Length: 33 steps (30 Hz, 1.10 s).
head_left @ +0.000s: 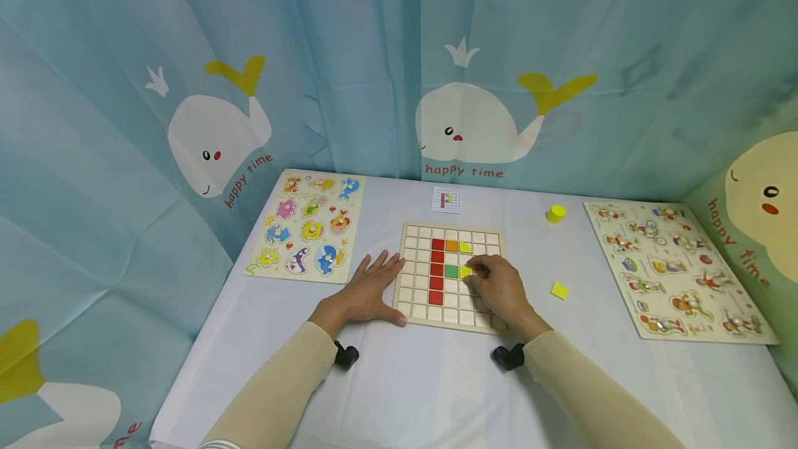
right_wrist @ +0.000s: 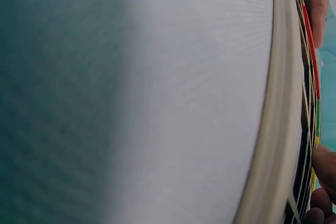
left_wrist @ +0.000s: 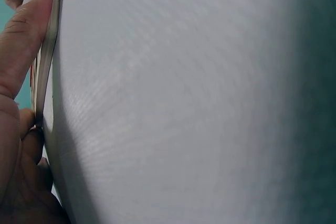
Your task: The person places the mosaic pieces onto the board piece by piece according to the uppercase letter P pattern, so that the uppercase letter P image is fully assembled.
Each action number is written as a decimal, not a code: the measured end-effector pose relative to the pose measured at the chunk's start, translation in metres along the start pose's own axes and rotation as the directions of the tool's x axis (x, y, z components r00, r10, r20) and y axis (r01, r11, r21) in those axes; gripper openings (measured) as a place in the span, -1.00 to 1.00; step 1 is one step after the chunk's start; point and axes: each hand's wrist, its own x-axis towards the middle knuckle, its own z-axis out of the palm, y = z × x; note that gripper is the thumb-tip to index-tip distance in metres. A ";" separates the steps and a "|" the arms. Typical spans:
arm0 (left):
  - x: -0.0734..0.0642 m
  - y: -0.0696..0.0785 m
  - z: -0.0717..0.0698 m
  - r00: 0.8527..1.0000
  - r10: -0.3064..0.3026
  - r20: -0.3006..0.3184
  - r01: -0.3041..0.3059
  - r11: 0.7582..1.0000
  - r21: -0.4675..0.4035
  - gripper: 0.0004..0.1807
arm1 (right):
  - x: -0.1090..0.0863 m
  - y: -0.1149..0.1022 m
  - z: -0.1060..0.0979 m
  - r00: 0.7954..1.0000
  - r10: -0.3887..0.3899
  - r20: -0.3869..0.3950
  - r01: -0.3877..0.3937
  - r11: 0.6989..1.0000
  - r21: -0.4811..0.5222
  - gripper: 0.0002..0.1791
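A wooden grid board (head_left: 454, 317) lies on the table. One column holds several red tiles (head_left: 437, 265); beside it sit an orange tile (head_left: 451, 246), a green tile (head_left: 451, 271) and a yellow tile with a curved edge (head_left: 465, 247). My right hand (head_left: 499, 288) pinches another yellow tile (head_left: 464, 272) at the cell right of the green one; the fingers partly cover it. My left hand (head_left: 369, 291) rests at the board's left edge with fingers spread, its thumb (left_wrist: 26, 35) against the frame.
A small pattern card (head_left: 447, 200) lies behind the board. To the right are a yellow cylinder (head_left: 555, 213) and a loose yellow square tile (head_left: 559, 291). Picture-puzzle boards flank the work, one with sea animals (head_left: 258, 270) and one with figures (head_left: 637, 317). A whale-print curtain (head_left: 386, 54) hangs behind.
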 end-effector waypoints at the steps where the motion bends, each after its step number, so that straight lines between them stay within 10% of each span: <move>1: 0.000 0.000 0.000 1.000 -0.001 0.001 0.001 1.000 0.001 0.43 | 0.000 0.000 0.000 1.000 0.001 0.000 -0.001 1.000 0.001 -0.68; 21: -0.001 0.001 0.000 1.000 -0.002 -0.002 0.001 1.000 -0.010 0.42 | -0.005 0.015 -0.024 0.999 0.030 -0.046 -0.021 0.984 0.180 -0.53; 33: -0.003 0.002 -0.001 1.000 0.012 -0.008 -0.012 0.999 -0.032 0.42 | -0.021 0.053 -0.073 0.992 0.015 -0.128 -0.003 0.995 0.098 -0.40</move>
